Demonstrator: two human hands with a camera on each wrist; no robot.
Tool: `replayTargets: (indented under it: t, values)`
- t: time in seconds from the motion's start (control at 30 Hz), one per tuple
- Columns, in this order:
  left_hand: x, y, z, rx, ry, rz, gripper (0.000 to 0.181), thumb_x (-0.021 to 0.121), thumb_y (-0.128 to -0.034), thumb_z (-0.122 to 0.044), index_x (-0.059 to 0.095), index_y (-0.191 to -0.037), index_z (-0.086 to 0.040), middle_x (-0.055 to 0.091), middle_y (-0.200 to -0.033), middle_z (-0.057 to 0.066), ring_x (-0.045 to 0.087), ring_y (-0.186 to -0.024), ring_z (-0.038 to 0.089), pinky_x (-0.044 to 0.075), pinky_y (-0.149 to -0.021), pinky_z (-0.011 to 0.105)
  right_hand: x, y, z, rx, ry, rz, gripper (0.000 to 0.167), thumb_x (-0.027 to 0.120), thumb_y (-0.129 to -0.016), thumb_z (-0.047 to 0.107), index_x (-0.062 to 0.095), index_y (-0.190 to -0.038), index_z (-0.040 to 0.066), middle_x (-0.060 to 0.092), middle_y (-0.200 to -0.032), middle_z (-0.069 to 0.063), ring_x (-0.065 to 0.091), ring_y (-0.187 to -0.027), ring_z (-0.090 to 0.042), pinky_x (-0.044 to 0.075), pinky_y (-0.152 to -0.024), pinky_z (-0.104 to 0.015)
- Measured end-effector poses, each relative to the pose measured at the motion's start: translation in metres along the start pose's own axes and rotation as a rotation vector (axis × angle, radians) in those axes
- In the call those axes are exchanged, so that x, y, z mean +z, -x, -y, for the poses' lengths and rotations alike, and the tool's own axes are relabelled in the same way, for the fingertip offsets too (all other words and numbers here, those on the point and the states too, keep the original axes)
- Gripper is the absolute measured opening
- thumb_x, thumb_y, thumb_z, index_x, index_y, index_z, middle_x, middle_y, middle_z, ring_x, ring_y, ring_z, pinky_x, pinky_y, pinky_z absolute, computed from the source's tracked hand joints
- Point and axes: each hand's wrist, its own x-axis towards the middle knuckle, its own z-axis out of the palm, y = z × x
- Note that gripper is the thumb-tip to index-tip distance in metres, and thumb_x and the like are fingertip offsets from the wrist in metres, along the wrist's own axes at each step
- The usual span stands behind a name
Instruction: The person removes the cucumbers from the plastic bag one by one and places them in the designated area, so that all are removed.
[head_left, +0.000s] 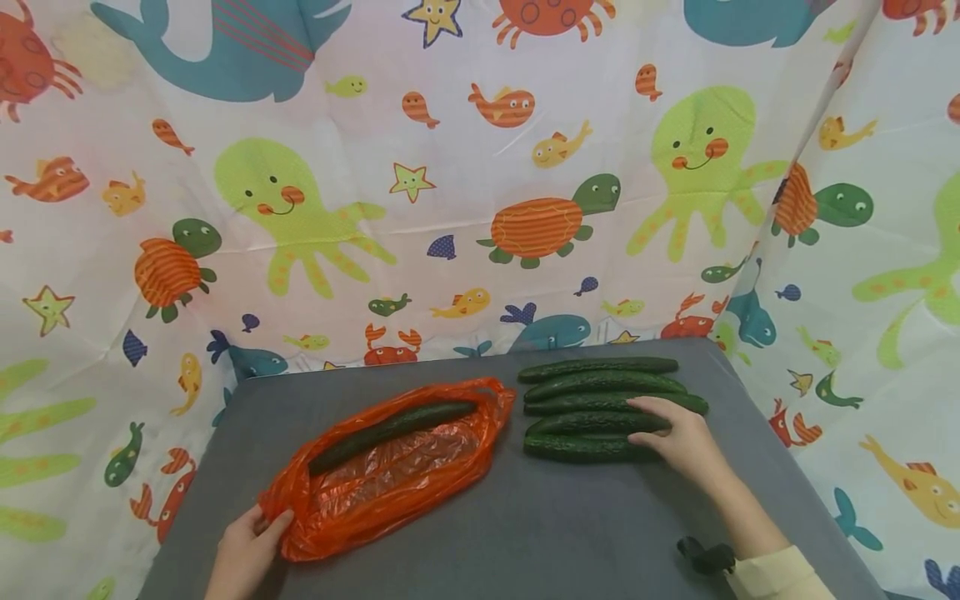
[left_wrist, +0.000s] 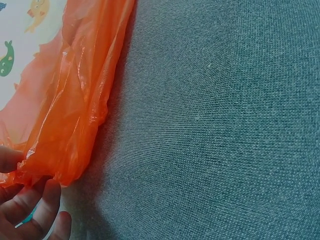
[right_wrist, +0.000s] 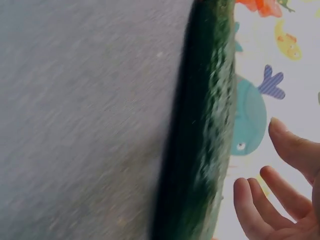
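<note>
An orange plastic bag (head_left: 420, 492) lies with its wide mouth facing up at the left of the table, and one cucumber (head_left: 390, 432) rests inside along its far side. My left hand (head_left: 251, 546) pinches the bag's near left end; the left wrist view shows the thin film (left_wrist: 75, 115) between thumb and fingers. To the right of the bag, several long dark green cucumbers (head_left: 577, 448) lie side by side. Over their right part hovers my right hand (head_left: 690, 446), thumb and fingers spread apart. In the right wrist view it holds nothing beside a large, close cucumber (right_wrist: 200, 130).
A grey cloth-covered table (head_left: 555, 533) bears everything. Behind it and along both sides hangs a white curtain (head_left: 450, 292) printed with sea animals. A small dark object (head_left: 705, 556) shows by the right sleeve (head_left: 780, 575).
</note>
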Motion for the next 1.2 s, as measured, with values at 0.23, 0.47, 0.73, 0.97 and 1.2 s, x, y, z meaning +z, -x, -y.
replayTargets:
  t: [0.23, 0.47, 0.73, 0.97, 1.2]
  values:
    - [0.001, -0.002, 0.004, 0.002, -0.012, 0.007, 0.082, 0.057, -0.0962, -0.061, 0.053, -0.138, 0.009, 0.068, -0.122, 0.028, 0.065, -0.112, 0.042, 0.056, -0.081, 0.048, 0.003, -0.006, 0.017, 0.029, -0.057, 0.023, 0.061, 0.084, -0.083, 0.026, 0.062, -0.139, 0.019, 0.061, -0.14, -0.015, 0.066, -0.114, -0.037, 0.059, -0.074, -0.038]
    - [0.003, -0.001, 0.006, -0.012, -0.008, 0.018, 0.086, 0.057, -0.0945, -0.064, 0.053, -0.135, 0.011, 0.068, -0.12, 0.029, 0.068, -0.105, 0.04, 0.056, -0.078, 0.047, 0.013, -0.01, 0.03, 0.051, -0.13, 0.06, 0.068, 0.084, -0.082, 0.036, 0.058, -0.143, 0.023, 0.06, -0.14, -0.016, 0.067, -0.112, -0.036, 0.058, -0.074, -0.037]
    - [0.001, 0.0, 0.006, -0.027, -0.023, 0.031, 0.086, 0.057, -0.0944, -0.065, 0.053, -0.135, 0.011, 0.067, -0.122, 0.029, 0.065, -0.111, 0.044, 0.055, -0.082, 0.051, 0.026, -0.019, 0.052, 0.019, -0.228, 0.022, 0.072, 0.085, -0.081, 0.031, 0.054, -0.146, 0.027, 0.055, -0.147, -0.01, 0.056, -0.13, -0.035, 0.059, -0.08, -0.035]
    - [0.002, -0.001, 0.005, -0.018, -0.02, 0.026, 0.088, 0.057, -0.0938, -0.066, 0.052, -0.136, 0.012, 0.067, -0.121, 0.03, 0.064, -0.111, 0.045, 0.055, -0.082, 0.052, 0.038, -0.029, 0.068, -0.018, -0.293, -0.008, 0.081, 0.086, -0.079, 0.03, 0.048, -0.15, 0.03, 0.058, -0.143, -0.012, 0.056, -0.13, -0.034, 0.059, -0.081, -0.034]
    - [0.003, -0.001, 0.005, -0.028, -0.012, 0.032, 0.086, 0.057, -0.0949, -0.064, 0.051, -0.137, 0.011, 0.067, -0.121, 0.029, 0.065, -0.111, 0.044, 0.055, -0.082, 0.051, 0.047, -0.036, 0.085, -0.041, -0.356, 0.016, 0.08, 0.086, -0.079, 0.031, 0.049, -0.15, 0.032, 0.059, -0.142, -0.01, 0.059, -0.128, -0.032, 0.059, -0.08, -0.031]
